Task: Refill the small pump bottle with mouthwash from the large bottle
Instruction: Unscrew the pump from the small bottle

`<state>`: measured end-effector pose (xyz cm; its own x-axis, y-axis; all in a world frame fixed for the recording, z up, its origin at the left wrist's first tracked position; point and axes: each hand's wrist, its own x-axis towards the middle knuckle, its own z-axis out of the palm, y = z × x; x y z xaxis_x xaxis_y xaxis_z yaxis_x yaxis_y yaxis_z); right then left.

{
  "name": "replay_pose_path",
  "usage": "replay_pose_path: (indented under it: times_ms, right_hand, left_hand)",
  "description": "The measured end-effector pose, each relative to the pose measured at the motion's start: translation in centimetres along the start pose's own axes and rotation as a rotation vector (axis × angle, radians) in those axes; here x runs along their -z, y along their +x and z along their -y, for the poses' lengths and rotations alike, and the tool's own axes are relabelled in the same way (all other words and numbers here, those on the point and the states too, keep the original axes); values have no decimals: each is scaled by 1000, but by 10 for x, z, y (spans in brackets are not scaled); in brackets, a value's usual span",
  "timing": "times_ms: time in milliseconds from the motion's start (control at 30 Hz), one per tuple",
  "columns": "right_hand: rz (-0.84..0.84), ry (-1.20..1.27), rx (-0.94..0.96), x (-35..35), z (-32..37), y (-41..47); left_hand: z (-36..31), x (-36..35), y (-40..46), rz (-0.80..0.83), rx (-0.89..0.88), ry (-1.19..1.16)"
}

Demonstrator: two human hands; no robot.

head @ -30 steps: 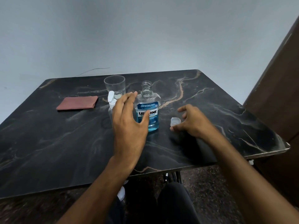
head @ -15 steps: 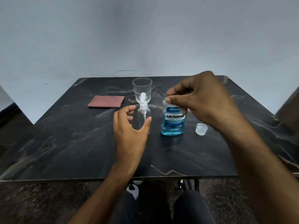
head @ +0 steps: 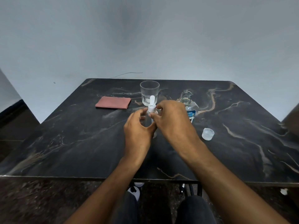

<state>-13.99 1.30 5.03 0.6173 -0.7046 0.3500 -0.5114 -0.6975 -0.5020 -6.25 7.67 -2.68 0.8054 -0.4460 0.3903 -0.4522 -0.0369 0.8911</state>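
The small clear pump bottle [head: 152,106] with a white pump top stands upright mid-table. My left hand [head: 137,128] curls round its body from the left. My right hand [head: 174,122] pinches the white collar of the pump with thumb and forefinger. The large mouthwash bottle [head: 188,104], uncapped and with a blue label, stands just right of my right hand, its lower part hidden behind it. Its clear cap [head: 208,134] lies on the table to the right.
A clear drinking glass [head: 149,92] stands right behind the pump bottle. A folded pink cloth [head: 113,102] lies at the back left. The black marble table [head: 72,143] ends near my knees; a wall is close behind it.
My right hand left the large bottle and moved left onto the pump top. My left hand closed round the small bottle's body. The camera view shifted slightly.
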Motion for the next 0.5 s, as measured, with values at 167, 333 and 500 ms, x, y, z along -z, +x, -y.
replay_pose_path:
  times_ms: [167, 333, 500]
  right_hand:
    - [-92, 17, 1, -20, 2, -1]
    - [-199, 125, 50, -24, 8, 0]
    - [-77, 142, 55, -17, 13, 10]
  left_hand:
    - [3, 5, -3, 8, 13, -38]
    - [2, 13, -1, 12, 19, -41]
    - [1, 24, 5, 26, 0, -44]
